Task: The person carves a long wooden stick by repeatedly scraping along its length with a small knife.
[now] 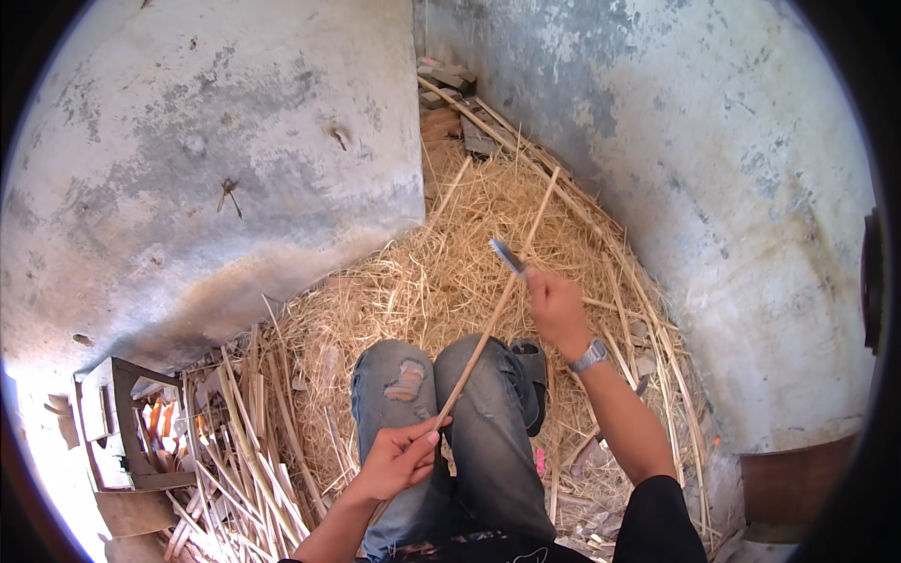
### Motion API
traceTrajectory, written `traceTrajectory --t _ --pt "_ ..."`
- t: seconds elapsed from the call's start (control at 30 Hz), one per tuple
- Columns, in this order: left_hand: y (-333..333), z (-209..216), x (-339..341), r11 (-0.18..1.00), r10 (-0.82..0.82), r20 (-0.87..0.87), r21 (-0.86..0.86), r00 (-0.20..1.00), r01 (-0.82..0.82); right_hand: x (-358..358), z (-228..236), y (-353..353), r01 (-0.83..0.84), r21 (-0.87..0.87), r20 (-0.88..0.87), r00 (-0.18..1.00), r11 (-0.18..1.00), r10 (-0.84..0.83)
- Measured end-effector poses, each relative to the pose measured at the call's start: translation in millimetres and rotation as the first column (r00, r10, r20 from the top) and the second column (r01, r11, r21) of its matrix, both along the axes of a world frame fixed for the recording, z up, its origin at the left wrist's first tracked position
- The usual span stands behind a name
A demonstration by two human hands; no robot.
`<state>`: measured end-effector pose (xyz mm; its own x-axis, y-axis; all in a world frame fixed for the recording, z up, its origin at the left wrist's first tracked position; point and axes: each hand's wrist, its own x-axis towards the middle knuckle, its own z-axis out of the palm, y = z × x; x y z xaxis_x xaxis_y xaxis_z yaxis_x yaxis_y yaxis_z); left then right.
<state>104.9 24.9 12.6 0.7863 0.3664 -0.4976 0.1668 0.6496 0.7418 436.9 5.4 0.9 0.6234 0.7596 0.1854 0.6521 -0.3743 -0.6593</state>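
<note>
A long, thin bamboo strip (485, 340) slants across my knees, from beside my left forearm up to the far right. My left hand (404, 457) grips it near its lower end, thumb pressed on top. In my right hand (557, 308) is a knife (508, 256); the fingers are wrapped round its handle, which they hide. Its short grey blade points up and left and lies at the strip's upper part. Whether the edge touches the strip I cannot tell. A silvery watch (590, 356) is on my right wrist.
Pale shavings (375, 300) cover the floor. Several split bamboo strips (246, 422) are heaped at the left by a dark wooden frame (127, 432). Long poles (582, 208) lie along the right wall (732, 169). Bricks (446, 75) sit in the far corner.
</note>
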Motion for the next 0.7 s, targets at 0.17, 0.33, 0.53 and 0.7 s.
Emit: traceTrajectory --t 0.17,0.33,0.53,0.7 --pt "3 4 -3 1.000 0.018 -0.052 -0.011 0.998 -0.019 -70 -8 -29 -0.247 0.049 -0.132 0.959 0.968 0.252" --pt "2 -3 -2 1.000 0.015 -0.002 0.018 1.000 -0.015 -100 17 -66 -0.384 -0.154 -0.159 0.919 0.910 0.361" --pt "-2 -3 0 0.999 -0.003 0.002 0.037 1.000 0.003 -79 16 -63 -0.371 -0.140 -0.200 0.919 0.918 0.341" --pt "2 1 -1 0.998 -0.055 0.003 0.017 0.998 0.055 1 4 -15 -0.007 -0.024 0.052 0.999 1.000 0.008"
